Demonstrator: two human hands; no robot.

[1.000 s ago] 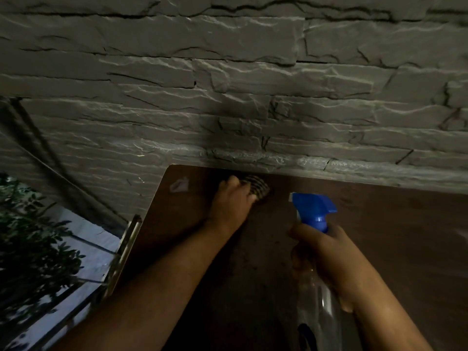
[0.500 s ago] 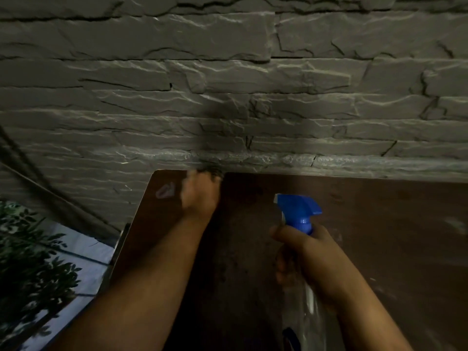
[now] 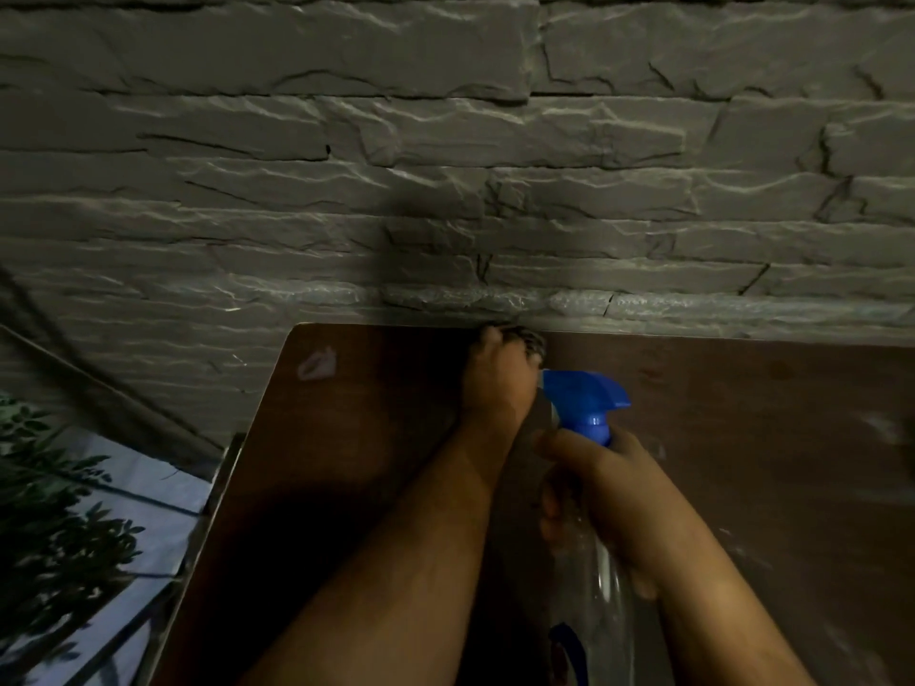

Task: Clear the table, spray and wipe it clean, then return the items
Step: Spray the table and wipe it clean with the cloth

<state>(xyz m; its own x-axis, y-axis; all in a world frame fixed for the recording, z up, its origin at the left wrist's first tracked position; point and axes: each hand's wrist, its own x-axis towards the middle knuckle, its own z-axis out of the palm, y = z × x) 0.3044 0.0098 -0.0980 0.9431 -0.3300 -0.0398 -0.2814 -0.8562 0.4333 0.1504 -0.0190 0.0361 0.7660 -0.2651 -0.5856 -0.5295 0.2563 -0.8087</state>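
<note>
— Grey stone wall runs right behind our brown desk; the light is dim; which step do we judge we are on?

— We take it for the wiping step; our left hand is at the far edge of the desk, close against the wall, with a checked cloth under it; only a bit of the cloth shows past the knuckles; the fingers look curled down over it, gripping or pressing it to the wood.

— And our right hand?

— Its fingers are wrapped round the neck of the clear spray bottle, just under the blue trigger head; the bottle is held above the near part of the desk, nozzle pointing right; whether a finger is on the trigger we cannot tell.

— What does the next move call for?

— We reckon a firm sweep of the cloth along the back edge; pale smears at the right side look unwiped; a whitish mark sits near the left corner.

— Anything in the way?

— Our own arms crowd each other; the bottle sits just beside the left wrist; a plant stands off the left edge, well apart.
</note>
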